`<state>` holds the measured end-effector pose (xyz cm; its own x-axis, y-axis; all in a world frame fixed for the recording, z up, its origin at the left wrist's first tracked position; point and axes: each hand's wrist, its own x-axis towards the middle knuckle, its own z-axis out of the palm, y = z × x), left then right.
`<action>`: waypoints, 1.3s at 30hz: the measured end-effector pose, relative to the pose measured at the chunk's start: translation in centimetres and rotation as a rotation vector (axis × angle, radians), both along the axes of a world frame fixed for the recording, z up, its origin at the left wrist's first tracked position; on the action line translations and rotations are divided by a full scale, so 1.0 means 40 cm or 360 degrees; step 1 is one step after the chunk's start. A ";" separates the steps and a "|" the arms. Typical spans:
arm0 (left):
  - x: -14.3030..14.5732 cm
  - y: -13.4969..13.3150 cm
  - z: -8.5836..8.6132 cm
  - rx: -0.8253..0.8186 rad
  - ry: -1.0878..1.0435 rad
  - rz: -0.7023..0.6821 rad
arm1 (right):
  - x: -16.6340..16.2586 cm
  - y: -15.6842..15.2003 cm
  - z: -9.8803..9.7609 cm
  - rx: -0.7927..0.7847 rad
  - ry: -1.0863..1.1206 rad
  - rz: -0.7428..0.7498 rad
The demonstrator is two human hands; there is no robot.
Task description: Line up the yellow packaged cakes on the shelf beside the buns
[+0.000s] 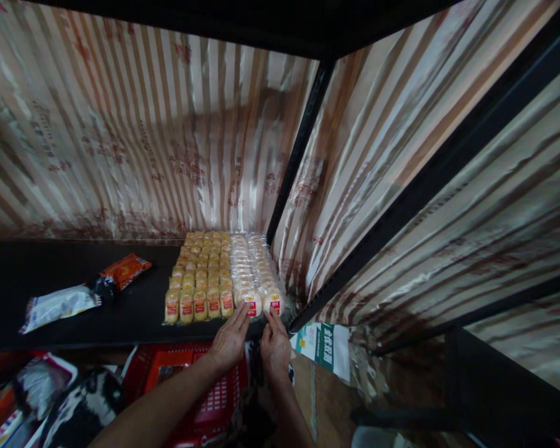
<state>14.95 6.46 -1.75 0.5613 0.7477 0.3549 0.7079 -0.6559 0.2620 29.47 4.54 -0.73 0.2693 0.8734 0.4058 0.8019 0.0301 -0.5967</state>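
Note:
Rows of small wrapped buns [224,274] with red and yellow labels lie packed on the right end of a black shelf [74,323], against a striped backing. My left hand [230,341] rests with fingers stretched out against the front bun of the second row from the right. My right hand [275,348] touches the front bun of the rightmost row [274,302] with its fingertips, fingers extended. Neither hand grips anything.
An orange snack packet [124,270] and a white packet [58,305] lie loose on the shelf's left part. A red basket [200,386] sits below the shelf edge, with more packets at the lower left. A black upright post [298,149] stands right of the buns.

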 end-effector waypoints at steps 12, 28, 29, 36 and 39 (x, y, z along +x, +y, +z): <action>0.043 0.000 -0.029 0.0182 -0.0151 0.0196 | 0.014 0.099 0.087 0.0161 -0.0312 0.0142; 0.097 0.101 -0.002 0.0455 -0.0081 0.0320 | -0.063 0.313 0.209 -0.0170 -0.0652 0.0490; 0.101 0.101 0.000 0.0438 -0.0081 0.0310 | -0.068 0.323 0.212 -0.0203 -0.0658 0.0513; 0.107 0.099 0.029 0.0408 -0.0077 0.0327 | -0.095 0.382 0.227 -0.0341 -0.0736 0.0606; 0.103 0.106 0.034 0.0486 -0.0079 0.0313 | -0.102 0.403 0.230 -0.0357 -0.0771 0.0661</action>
